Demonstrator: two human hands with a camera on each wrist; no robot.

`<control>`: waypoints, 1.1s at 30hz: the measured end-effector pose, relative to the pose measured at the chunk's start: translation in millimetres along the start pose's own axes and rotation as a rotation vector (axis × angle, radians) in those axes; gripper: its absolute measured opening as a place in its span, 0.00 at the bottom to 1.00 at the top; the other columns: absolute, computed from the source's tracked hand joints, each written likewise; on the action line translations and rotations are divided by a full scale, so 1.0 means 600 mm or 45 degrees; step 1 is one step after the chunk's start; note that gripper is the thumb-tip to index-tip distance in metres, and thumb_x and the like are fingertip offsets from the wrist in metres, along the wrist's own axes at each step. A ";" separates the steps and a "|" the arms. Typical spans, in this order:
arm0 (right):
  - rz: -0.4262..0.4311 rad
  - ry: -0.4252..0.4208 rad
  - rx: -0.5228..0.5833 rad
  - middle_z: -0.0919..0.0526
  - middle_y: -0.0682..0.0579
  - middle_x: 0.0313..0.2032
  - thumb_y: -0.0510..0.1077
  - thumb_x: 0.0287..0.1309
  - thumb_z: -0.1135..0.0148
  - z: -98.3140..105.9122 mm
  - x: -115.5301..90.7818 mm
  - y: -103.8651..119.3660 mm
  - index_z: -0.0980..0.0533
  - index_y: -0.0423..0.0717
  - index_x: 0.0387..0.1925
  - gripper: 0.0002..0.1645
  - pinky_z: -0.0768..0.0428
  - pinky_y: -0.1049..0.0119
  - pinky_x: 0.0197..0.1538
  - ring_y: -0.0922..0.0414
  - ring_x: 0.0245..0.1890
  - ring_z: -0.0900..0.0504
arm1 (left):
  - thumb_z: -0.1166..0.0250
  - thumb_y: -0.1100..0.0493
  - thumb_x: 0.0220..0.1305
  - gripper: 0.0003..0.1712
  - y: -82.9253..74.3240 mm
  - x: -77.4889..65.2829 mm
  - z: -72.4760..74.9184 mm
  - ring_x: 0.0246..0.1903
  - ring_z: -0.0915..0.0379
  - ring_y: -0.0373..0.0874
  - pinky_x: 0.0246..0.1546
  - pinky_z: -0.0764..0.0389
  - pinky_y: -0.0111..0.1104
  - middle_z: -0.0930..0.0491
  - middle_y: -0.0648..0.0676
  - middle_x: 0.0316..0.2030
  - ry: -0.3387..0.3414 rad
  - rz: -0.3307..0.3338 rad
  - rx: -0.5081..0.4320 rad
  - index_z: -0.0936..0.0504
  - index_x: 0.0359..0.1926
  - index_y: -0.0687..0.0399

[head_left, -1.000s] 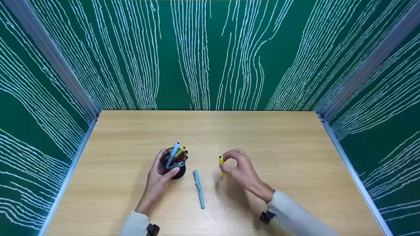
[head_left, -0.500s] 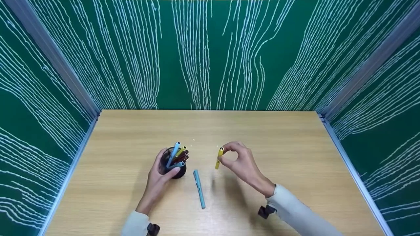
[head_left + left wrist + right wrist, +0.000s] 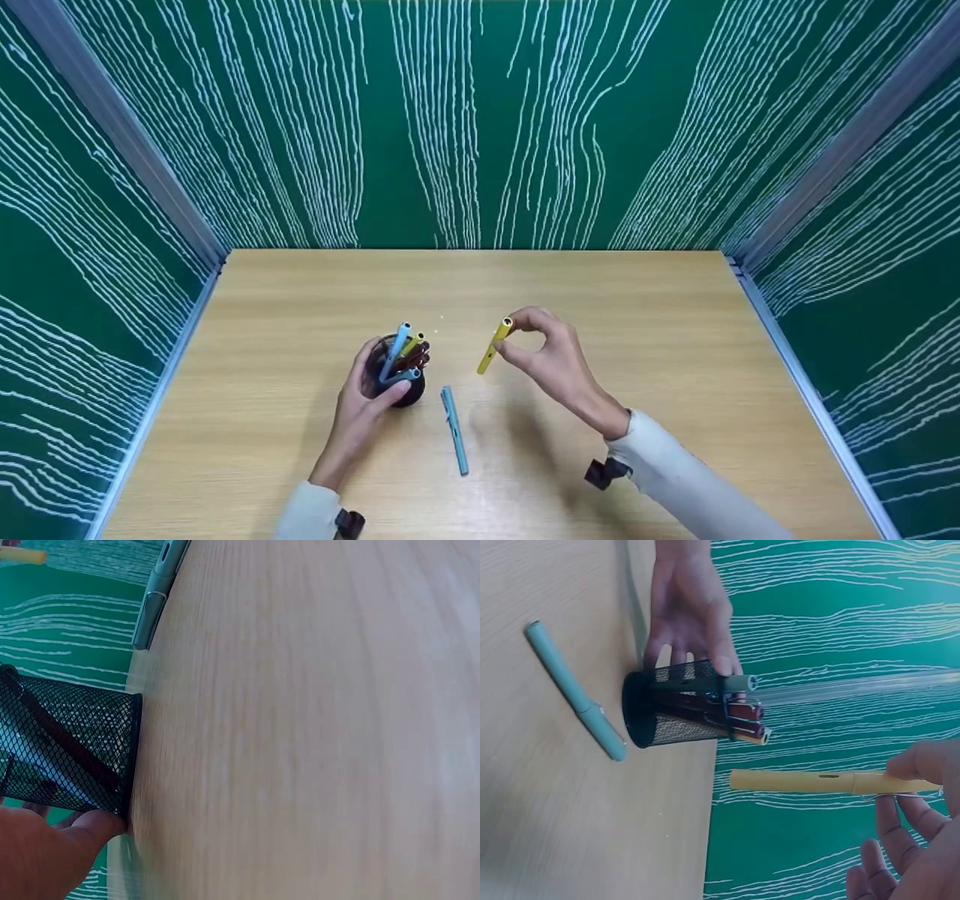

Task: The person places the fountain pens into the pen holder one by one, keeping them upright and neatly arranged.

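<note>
My left hand (image 3: 356, 420) grips a black mesh pen holder (image 3: 71, 739) from its left side, thumb along the front. The holder stands upright on the table with several pens in it: a light blue pen (image 3: 395, 351), a yellow one, dark red ones (image 3: 705, 709) and a teal one. Between thumb and fingers my right hand (image 3: 559, 360) pinches a yellow fountain pen (image 3: 795, 781) by its capped end, raised above the table and slanting down toward the holder. A teal pen (image 3: 454, 431) lies on the table between the two hands.
The wooden table (image 3: 637, 300) is closed in by green walls (image 3: 480, 150) with white wavy lines. Pale metal frame edges (image 3: 810, 382) run along the sides. Tiny white specks lie behind the holder.
My right hand has lifted the yellow pen up and away from me, and the pen has tilted from upright, its lower end swinging left. The left hand and holder stay put.
</note>
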State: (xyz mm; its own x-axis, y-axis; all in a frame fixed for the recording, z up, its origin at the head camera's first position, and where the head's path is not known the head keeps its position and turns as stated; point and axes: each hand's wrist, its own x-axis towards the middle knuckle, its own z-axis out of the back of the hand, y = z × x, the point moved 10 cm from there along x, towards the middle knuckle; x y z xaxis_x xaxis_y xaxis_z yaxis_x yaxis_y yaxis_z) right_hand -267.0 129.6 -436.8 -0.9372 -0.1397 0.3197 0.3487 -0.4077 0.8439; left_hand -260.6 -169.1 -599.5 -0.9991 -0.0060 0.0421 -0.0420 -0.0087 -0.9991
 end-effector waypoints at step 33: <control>0.051 0.046 0.172 0.10 0.55 0.45 0.39 0.64 0.21 -0.044 0.040 0.054 0.12 0.47 0.47 0.11 0.22 0.43 0.65 0.49 0.51 0.15 | 0.21 0.52 0.70 0.54 0.004 -0.003 0.002 0.84 0.46 0.54 0.85 0.48 0.53 0.39 0.54 0.84 -0.014 0.054 0.055 0.41 0.88 0.42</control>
State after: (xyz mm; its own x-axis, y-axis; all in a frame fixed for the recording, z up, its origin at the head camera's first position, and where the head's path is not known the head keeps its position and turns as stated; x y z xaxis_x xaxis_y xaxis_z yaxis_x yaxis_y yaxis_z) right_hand -278.6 89.5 -413.0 -0.9213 -0.1869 0.3409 0.3823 -0.2766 0.8817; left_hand -258.8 -170.5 -601.9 -0.9998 -0.0182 0.0000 0.0010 -0.0518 -0.9987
